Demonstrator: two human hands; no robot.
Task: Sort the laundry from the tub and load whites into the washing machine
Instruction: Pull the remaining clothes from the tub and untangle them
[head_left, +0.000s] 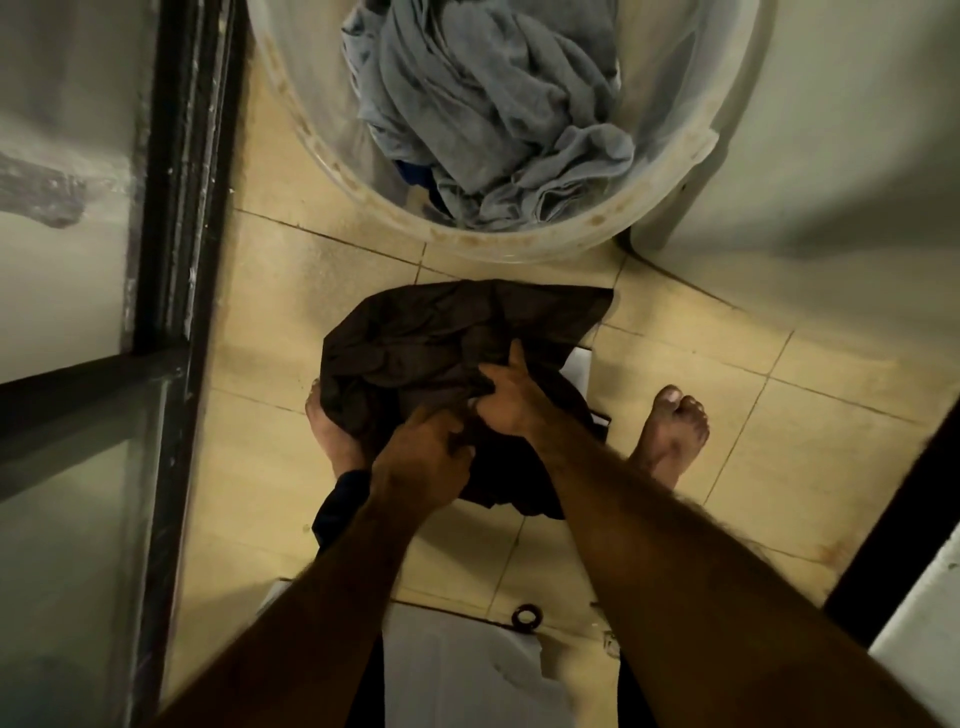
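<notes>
Gripping a bunched dark garment (415, 332) above the tiled floor (779, 415), a barefoot person is curling the left hand (421, 457) into the cloth's near edge while the right hand (506, 400) is pinching a fold just beside it. Grey laundry (493, 104) is lying heaped in the round plastic tub (311, 104), which is sitting on the floor beyond the garment.

One wide-angle view, worn on the person's head, looks almost straight down at the tiled floor (270, 312). The left hand (421, 457) and right hand (509, 400) sit near centre, arms (675, 551) entering from 6 o'clock; the tub (519, 252) lies at 12 o'clock, cropped by the frame edge.
</notes>
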